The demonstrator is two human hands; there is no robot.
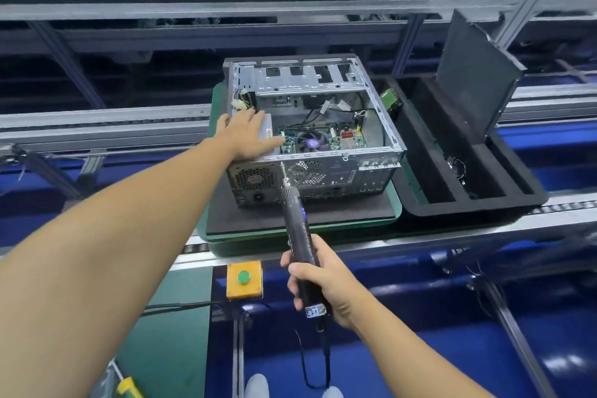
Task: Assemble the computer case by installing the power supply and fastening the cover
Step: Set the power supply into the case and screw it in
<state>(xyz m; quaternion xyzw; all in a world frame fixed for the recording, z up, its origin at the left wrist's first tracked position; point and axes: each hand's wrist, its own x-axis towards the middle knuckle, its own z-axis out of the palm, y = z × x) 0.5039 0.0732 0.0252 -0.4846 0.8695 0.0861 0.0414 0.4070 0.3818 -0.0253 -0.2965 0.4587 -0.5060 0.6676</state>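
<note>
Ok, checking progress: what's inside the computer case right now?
A motherboard with fan, loose cables, drive cage. The power supply sits near-left, mostly covered by the left hand.

Your bare left hand [248, 136] and forearm, your bare right hand [334, 281] and forearm, uncovered to the frame edges, your two pale grey rounded shoe toes [256, 387] at the bottom.

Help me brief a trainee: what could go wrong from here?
The screwdriver meets the case rear at a slant, so its bit may slip and scratch. The left hand alone presses the power supply; if it eases, the holes may shift. Loose cables lie inside the case and could get pinched at closing.
</note>
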